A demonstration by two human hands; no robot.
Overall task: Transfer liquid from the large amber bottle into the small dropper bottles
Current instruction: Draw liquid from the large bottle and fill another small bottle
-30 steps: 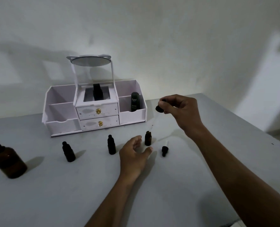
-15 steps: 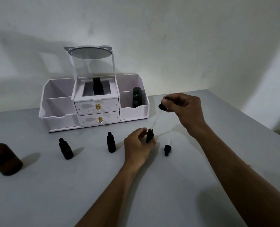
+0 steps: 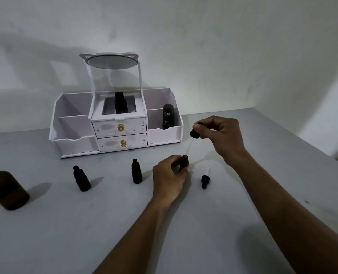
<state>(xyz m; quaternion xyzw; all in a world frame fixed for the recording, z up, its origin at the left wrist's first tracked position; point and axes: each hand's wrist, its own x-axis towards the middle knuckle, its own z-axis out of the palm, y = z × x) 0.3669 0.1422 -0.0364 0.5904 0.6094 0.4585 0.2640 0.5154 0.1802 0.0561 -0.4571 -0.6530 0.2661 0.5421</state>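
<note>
Gripping open bottle (image 3: 184,162) with left hand (image 3: 169,177), in front of organizer (image 3: 75,125). Pinching dropper (image 3: 195,133) by cap with right hand (image 3: 217,133). Reads "Kahf" on tube (image 3: 167,116) in organizer's right bin.

On my feed both arms are bare from the frame's lower edge to the fingertips; the left forearm (image 3: 144,230) looks slim; the right forearm (image 3: 283,194), closer to the lens, looks much thicker; the left grip (image 3: 169,178) shows its back and knuckles; the right grip (image 3: 219,135) shows one short thumbnail in the dim light.
</note>
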